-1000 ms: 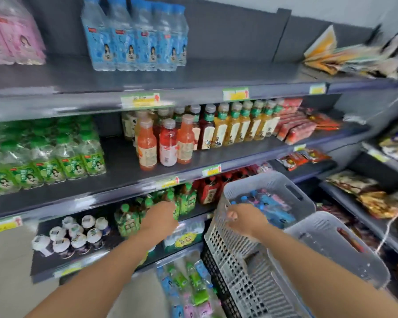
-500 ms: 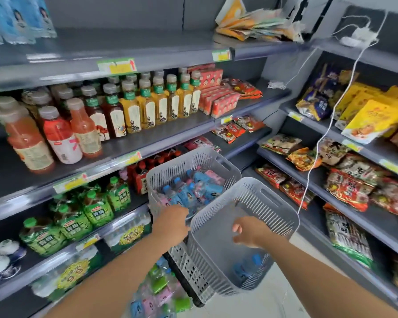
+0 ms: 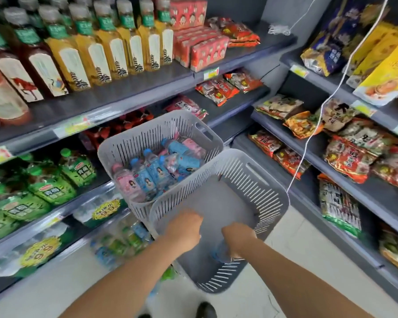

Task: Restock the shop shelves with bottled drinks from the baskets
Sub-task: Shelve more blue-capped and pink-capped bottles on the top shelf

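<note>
A person's left hand (image 3: 184, 228) grips the rim of a nearly empty grey slotted plastic basket (image 3: 269, 193). The right hand (image 3: 238, 237) sits over its last clear blue-labelled bottle (image 3: 217, 251), grasp unclear. The bottle is probably light, stiff and slick, best gripped mid-body.

Bright, even light; blurred, warped edges

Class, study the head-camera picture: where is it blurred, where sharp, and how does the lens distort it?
Head view: green bottles at lower left smear with motion blur; head view: basket bottles at centre look sharper; head view: the shelf edge slants and stretches, a wide-angle effect.
</note>
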